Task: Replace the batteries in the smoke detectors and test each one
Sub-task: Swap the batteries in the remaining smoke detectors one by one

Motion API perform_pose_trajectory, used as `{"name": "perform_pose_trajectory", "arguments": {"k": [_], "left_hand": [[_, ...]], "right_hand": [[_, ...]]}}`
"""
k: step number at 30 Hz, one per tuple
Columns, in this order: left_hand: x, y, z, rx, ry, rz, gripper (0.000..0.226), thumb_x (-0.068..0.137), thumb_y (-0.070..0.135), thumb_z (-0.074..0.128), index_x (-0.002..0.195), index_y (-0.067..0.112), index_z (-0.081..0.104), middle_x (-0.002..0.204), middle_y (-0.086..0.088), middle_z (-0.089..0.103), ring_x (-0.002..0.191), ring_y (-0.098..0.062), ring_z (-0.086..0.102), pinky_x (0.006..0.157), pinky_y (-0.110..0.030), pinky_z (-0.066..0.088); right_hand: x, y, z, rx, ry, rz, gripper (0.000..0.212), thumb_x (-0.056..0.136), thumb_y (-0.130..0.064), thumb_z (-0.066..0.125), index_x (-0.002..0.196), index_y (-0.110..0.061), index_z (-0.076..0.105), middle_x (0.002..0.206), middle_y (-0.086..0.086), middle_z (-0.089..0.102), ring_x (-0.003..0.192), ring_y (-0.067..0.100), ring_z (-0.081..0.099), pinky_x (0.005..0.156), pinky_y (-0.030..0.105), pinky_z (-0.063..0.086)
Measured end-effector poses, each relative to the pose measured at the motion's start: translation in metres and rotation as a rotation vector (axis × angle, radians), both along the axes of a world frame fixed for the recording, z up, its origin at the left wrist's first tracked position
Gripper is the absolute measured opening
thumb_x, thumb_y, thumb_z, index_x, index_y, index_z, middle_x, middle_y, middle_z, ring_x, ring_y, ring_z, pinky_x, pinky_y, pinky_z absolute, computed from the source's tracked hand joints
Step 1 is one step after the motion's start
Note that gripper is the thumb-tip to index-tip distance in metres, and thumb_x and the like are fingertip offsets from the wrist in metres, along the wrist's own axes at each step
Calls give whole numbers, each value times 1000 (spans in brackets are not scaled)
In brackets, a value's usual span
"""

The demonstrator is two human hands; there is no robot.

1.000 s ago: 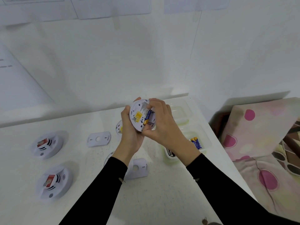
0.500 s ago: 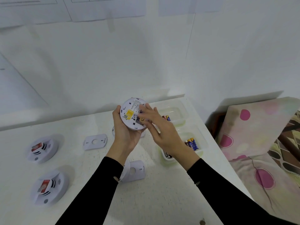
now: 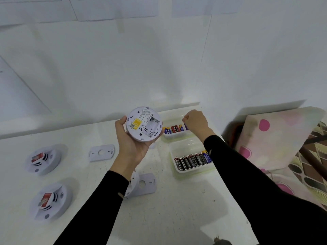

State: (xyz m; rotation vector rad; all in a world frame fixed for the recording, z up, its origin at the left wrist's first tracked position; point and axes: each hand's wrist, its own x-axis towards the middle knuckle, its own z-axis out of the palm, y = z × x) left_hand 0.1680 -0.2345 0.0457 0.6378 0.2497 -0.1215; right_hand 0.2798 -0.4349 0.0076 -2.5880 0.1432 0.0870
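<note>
Head view: your left hand (image 3: 132, 149) has its grip wrapped round the smoke detector (image 3: 141, 124), empty bay (image 3: 153, 125) facing you. Right of it, your right hand (image 3: 195, 122) pinches a battery (image 3: 185, 126) over the far tray (image 3: 174, 136). Hold the bay level and check polarity before seating cells.

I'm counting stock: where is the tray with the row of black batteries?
The tray sits on the right of the table in the head view, just nearer than the other battery tray, its right end under the right sleeve.
</note>
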Motion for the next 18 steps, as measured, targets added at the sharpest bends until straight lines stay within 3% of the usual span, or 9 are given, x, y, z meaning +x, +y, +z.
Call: {"name": "perform_pose_trajectory", "arguments": {"k": [1,3,6,8,9,11,13,16,18], "left_hand": [[0,1,0,0,-8,-2,61,95,48,29,130,8,60,125,-22,65,119,-47,58,81,-50,58],[-1,4,-1,-7,-23,-9,62,93,46,28,130,7,60,121,-22,66,113,-46,59,83,-50,57],[-2,8,-2,-16,-33,-29,64,91,46,31,132,6,57,122,-23,65,113,-47,58,86,-52,56],[-3,11,-4,-18,-45,-54,68,83,46,40,133,5,57,126,-25,63,115,-48,58,89,-54,55],[-4,14,-5,-18,-41,-56,71,78,47,45,135,4,56,130,-25,61,119,-49,56,90,-55,55],[-6,21,-8,-21,-34,-52,75,74,45,52,137,5,54,137,-26,57,126,-50,52,91,-57,54],[-7,35,-9,6,-41,-35,70,68,43,64,128,6,64,134,-23,59,125,-47,54,94,-58,52],[-9,70,-6,155,-68,2,71,52,39,85,116,11,72,126,-14,67,116,-33,63,98,-48,51],[-11,95,-7,477,-43,63,71,72,37,82,134,16,57,135,-11,61,118,-25,61,89,-38,55]], "right_hand": [[4,1,-3,-15,17,5,17,94,-13,55,100,-7,70,107,7,65,100,25,62,84,32,47],[11,3,-11,-55,44,18,21,91,-11,59,109,-6,68,115,8,65,107,27,62,87,31,49],[20,4,-24,-99,87,7,10,89,-10,59,89,-5,69,91,11,69,81,26,66,68,27,52],[17,6,-24,-94,69,-15,29,91,-6,53,63,-10,51,64,5,52,57,21,50,56,25,40],[11,10,-20,-84,29,-15,36,93,-6,49,58,-12,43,61,2,44,57,21,44,58,26,36],[-6,22,-8,-27,-118,5,30,96,-12,46,69,-10,57,75,4,55,73,24,53,65,28,40],[-27,43,3,100,-265,48,22,96,-19,50,95,-12,71,101,2,65,91,21,60,72,30,47],[-63,80,8,241,-405,214,19,93,-21,55,103,-17,72,105,-3,66,95,16,61,71,29,47],[-84,101,7,317,-425,358,19,93,-21,57,102,-16,72,101,-2,66,94,15,61,73,31,50]]}}
